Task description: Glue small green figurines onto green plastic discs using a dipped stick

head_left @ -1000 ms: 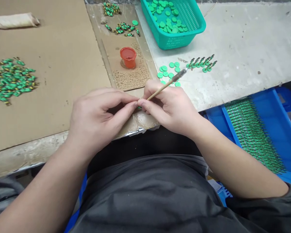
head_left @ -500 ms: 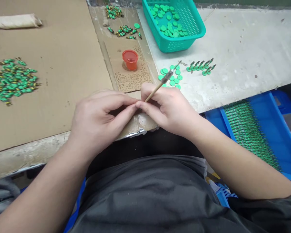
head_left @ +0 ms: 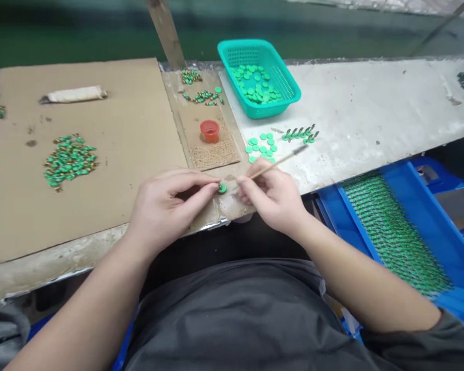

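My left hand (head_left: 166,206) pinches a small green disc piece (head_left: 221,188) between thumb and forefinger at the table's near edge. My right hand (head_left: 272,195) is closed around a thin paintbrush (head_left: 279,161) whose bristle end points away to the upper right. The two hands sit a short gap apart. Loose green discs (head_left: 261,146) lie just beyond the brush, and a row of small painted figures (head_left: 300,135) stands behind them. A small red cup (head_left: 209,131) rests on a speckled cardboard strip.
A teal basket (head_left: 284,77) of green discs stands at the back. A pile of green-and-gold pieces (head_left: 68,160) lies on the cardboard sheet (head_left: 112,129) at left, with a rolled cloth (head_left: 75,94) behind. A blue tray (head_left: 429,216) of packed green pieces sits at lower right.
The view has lifted and pulled back, showing more of the table. My hands have parted slightly, and the green disc piece now shows at my left fingertips.
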The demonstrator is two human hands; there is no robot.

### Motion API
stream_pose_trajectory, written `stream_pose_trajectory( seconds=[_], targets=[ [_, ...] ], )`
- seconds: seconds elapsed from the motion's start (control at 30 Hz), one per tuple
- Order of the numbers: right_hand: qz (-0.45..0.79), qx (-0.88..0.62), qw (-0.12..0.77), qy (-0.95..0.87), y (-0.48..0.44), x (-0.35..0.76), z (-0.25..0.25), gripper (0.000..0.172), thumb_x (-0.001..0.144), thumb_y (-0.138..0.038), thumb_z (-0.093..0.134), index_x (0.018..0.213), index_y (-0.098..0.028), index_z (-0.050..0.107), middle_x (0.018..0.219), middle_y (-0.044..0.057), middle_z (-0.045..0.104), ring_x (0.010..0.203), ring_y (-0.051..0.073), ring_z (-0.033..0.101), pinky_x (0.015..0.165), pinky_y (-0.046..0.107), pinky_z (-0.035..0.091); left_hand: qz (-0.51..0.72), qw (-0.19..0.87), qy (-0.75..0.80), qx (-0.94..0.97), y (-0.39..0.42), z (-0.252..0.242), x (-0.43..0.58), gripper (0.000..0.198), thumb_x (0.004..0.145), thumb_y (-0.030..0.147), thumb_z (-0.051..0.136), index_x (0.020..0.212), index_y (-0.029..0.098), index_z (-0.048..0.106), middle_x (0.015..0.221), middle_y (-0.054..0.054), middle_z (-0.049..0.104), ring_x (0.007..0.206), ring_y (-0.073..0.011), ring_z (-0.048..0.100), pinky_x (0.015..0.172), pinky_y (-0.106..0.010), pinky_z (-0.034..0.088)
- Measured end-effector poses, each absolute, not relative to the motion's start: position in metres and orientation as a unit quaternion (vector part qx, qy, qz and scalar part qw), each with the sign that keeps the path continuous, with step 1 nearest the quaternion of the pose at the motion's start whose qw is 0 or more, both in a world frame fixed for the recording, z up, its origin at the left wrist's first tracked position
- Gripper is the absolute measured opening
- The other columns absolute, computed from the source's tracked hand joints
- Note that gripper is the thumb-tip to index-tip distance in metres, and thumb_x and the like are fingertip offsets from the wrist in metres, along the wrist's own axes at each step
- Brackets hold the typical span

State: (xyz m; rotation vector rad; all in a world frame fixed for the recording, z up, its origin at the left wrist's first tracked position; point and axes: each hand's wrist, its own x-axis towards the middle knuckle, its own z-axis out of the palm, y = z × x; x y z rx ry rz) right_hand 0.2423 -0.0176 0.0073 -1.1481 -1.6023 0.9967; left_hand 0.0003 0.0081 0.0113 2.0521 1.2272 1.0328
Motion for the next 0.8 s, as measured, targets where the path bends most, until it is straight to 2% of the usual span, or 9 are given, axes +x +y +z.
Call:
stream_pose_trajectory(
  seconds=[0.1, 0.2, 0.27, 0.4, 0.53, 0.67, 0.8],
  targets=[
    [0.474, -0.483, 0.484, -0.555, -0.034, 0.248, 0.001, 0.038, 0.113, -0.057, 0.077, 0.096, -0.027, 0.061, 0.08, 0.0, 0.079, 0.071, 0.018, 0.079, 0.068, 0.03, 0.064, 0.406, 0.355, 0.474, 0.697, 0.007, 0.021, -0.004, 0.014, 0.099, 0.046, 0.089, 0.099, 0.033, 0.094, 0.102, -0.001, 0.092, 0.09, -0.0204, 0.085, 0.085, -0.031, 0.069],
    [0.486, -0.49, 0.467, -0.553, -0.04, 0.25, -0.003, 0.042, 0.11, -0.061, 0.081, 0.094, -0.026, 0.065, 0.079, 0.002, 0.081, 0.072, 0.019, 0.082, 0.07, 0.031, 0.066, 0.417, 0.474, 0.475, 0.613, 0.006, 0.036, -0.011, 0.027, 0.088, 0.056, 0.099, 0.094, 0.03, 0.093, 0.095, -0.005, 0.09, 0.086, -0.0232, 0.084, 0.078, -0.033, 0.071],
    [0.487, -0.491, 0.462, -0.555, -0.038, 0.25, -0.004, 0.043, 0.109, -0.063, 0.082, 0.093, -0.026, 0.067, 0.08, 0.003, 0.081, 0.072, 0.019, 0.082, 0.07, 0.031, 0.067, 0.419, 0.509, 0.467, 0.589, 0.004, 0.045, -0.016, 0.035, 0.085, 0.062, 0.101, 0.092, 0.029, 0.093, 0.091, -0.006, 0.088, 0.081, -0.0228, 0.082, 0.074, -0.033, 0.07],
    [0.492, -0.484, 0.465, -0.554, -0.035, 0.249, -0.003, 0.046, 0.109, -0.066, 0.081, 0.091, -0.026, 0.066, 0.079, 0.004, 0.082, 0.071, 0.02, 0.083, 0.067, 0.031, 0.069, 0.423, 0.552, 0.434, 0.573, -0.002, 0.059, -0.02, 0.035, 0.088, 0.062, 0.101, 0.091, 0.028, 0.094, 0.087, -0.007, 0.085, 0.072, -0.0165, 0.075, 0.068, -0.026, 0.066],
    [0.495, -0.481, 0.463, -0.556, -0.036, 0.25, -0.003, 0.046, 0.109, -0.067, 0.079, 0.092, -0.026, 0.067, 0.078, 0.005, 0.083, 0.071, 0.02, 0.084, 0.068, 0.031, 0.07, 0.424, 0.598, 0.41, 0.543, -0.007, 0.07, -0.016, 0.04, 0.085, 0.065, 0.103, 0.09, 0.027, 0.094, 0.084, -0.007, 0.082, 0.07, -0.0137, 0.071, 0.065, -0.022, 0.062],
    [0.493, -0.479, 0.463, -0.56, -0.037, 0.25, -0.005, 0.045, 0.11, -0.065, 0.078, 0.092, -0.025, 0.067, 0.079, 0.005, 0.083, 0.071, 0.02, 0.084, 0.067, 0.029, 0.069, 0.425, 0.596, 0.411, 0.543, -0.008, 0.075, -0.011, 0.047, 0.082, 0.072, 0.103, 0.088, 0.026, 0.094, 0.076, -0.006, 0.078, 0.064, -0.012, 0.066, 0.06, -0.022, 0.058],
    [0.49, -0.475, 0.465, -0.563, -0.037, 0.25, -0.009, 0.045, 0.111, -0.065, 0.077, 0.092, -0.025, 0.067, 0.08, 0.005, 0.084, 0.071, 0.019, 0.084, 0.067, 0.029, 0.067, 0.424, 0.585, 0.418, 0.55, -0.008, 0.077, -0.008, 0.046, 0.084, 0.069, 0.101, 0.086, 0.023, 0.092, 0.073, -0.006, 0.076, 0.061, -0.0125, 0.064, 0.057, -0.023, 0.057]
  ],
)
